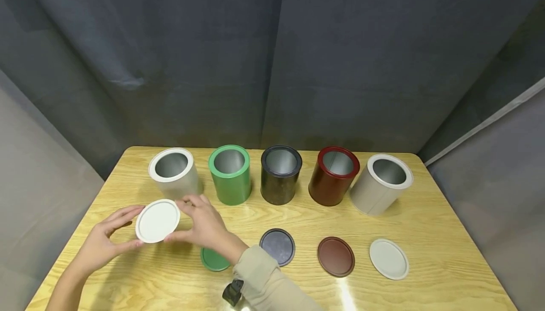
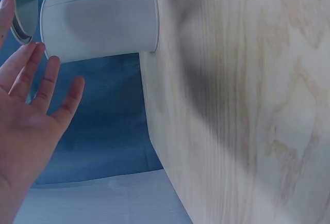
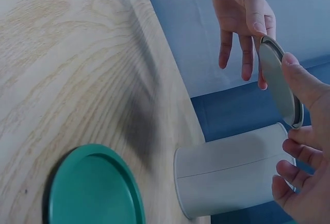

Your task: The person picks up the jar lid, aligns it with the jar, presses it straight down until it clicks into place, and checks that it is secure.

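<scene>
Between both hands, raised over the left part of the table, is a round white lid [image 1: 157, 221]. My left hand [image 1: 102, 240] pinches its left edge between thumb and fingers. On the opposite edge, the thumb and fingers of my right hand [image 1: 206, 223] grip it too. Just behind the lid stands a white can [image 1: 183, 183], its hollow inside visible through the rim. In the right wrist view the lid [image 3: 278, 82] is tilted, apart from the white can [image 3: 232, 170] below it. A green lid [image 1: 213, 260] lies partly hidden under my right forearm.
Along the table's [image 1: 434, 254] back edge stand a green can [image 1: 232, 188], a black can [image 1: 278, 188], a dark red can [image 1: 329, 188] and another white can [image 1: 374, 197]. Nearer lie a black lid [image 1: 277, 247], a dark red lid [image 1: 336, 256] and a white lid [image 1: 389, 259].
</scene>
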Motion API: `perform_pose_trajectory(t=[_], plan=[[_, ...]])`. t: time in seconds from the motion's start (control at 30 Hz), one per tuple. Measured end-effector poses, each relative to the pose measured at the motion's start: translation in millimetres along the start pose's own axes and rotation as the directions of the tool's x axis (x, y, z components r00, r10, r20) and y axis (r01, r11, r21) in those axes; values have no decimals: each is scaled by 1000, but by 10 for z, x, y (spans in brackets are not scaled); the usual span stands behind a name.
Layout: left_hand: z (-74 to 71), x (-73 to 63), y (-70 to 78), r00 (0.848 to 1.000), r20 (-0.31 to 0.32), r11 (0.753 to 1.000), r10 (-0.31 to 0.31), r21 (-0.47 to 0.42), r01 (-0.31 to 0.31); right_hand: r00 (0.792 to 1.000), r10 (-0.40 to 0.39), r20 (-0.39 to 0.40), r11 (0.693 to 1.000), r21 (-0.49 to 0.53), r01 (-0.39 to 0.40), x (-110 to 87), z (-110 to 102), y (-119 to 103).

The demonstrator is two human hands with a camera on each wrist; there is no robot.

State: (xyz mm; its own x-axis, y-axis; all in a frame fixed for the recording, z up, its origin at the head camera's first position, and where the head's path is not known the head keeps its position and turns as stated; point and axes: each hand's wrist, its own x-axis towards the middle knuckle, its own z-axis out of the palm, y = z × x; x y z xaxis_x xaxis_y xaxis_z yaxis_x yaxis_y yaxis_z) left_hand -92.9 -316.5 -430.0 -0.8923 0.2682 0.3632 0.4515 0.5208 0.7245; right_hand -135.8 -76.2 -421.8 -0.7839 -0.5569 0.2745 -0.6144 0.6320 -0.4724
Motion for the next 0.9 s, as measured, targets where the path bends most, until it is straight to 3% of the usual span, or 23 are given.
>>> perform_pose_trajectory(t=[0.4, 0.63, 0.9], plan=[[-14, 129, 1, 997, 15, 996, 82, -49, -81, 998, -18, -56, 1000, 7, 18, 92, -129, 0], [3, 205, 33, 994, -11, 990, 106, -91, -106, 999, 6, -46, 1000, -6, -6, 164, -214, -8], [14, 312, 67, 992, -41, 990, 117, -79, -120, 999, 19, -37, 1000, -6, -19, 232, -288, 17]])
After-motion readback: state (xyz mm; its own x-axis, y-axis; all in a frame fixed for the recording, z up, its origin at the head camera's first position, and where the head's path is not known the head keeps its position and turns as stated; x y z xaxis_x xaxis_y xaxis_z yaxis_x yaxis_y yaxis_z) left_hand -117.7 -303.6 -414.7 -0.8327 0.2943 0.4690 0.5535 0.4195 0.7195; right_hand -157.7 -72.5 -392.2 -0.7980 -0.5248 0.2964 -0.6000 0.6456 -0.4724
